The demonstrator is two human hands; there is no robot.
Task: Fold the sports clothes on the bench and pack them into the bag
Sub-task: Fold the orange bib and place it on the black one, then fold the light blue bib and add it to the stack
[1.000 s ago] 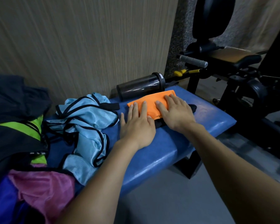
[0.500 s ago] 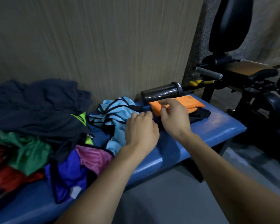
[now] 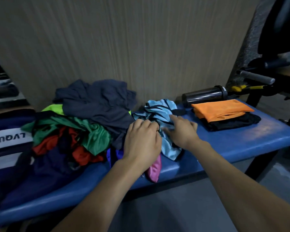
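Both forearms reach forward from the bottom edge over the blue surface [image 3: 241, 141], palms down. The left hand [image 3: 141, 143] sits at the near edge of the light blue garment [image 3: 161, 111], knuckles up and fingers curled under. The right hand [image 3: 181, 131] lies on the same garment, index finger stretched toward its black trim, the other fingers loosely bent.

The left fingertips are tucked out of sight, so I cannot tell for sure whether they pinch the cloth, though they bunch against it. The right hand is blurred. The bag [image 3: 5, 139] at far left is cut off by the frame.

The right fingers are mostly straight, touching fabric without gripping. A folded orange garment [image 3: 221, 108] lies on a black one [image 3: 233, 122] to the right, beside a dark bottle [image 3: 204, 95]. An unfolded pile [image 3: 84, 121] sits left.
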